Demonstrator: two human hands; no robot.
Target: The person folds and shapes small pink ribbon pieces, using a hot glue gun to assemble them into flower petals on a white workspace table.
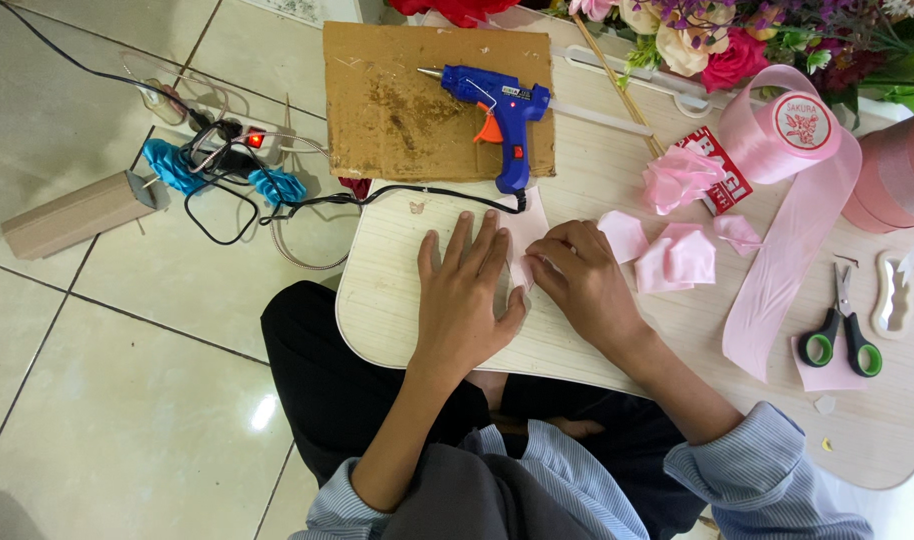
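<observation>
Pale wood-grain surface (pixel 397 300), matt; glossy pink satin ribbon (pixel 777 270); rough brown cardboard (pixel 397 110); shiny blue plastic glue gun (pixel 502 105); scissors (pixel 843 325) with metal blades, green plastic handles; glossy floor tiles (pixel 127 420)

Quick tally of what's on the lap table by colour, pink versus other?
Pink: 5 – ribbon roll, ribbon rosette, folded petals cluster, loose ribbon tail, piece under both hands
Blue: 1 – glue gun
Green-handled: 1 – scissors
Brown: 1 – cardboard sheet
Total: 8
</observation>
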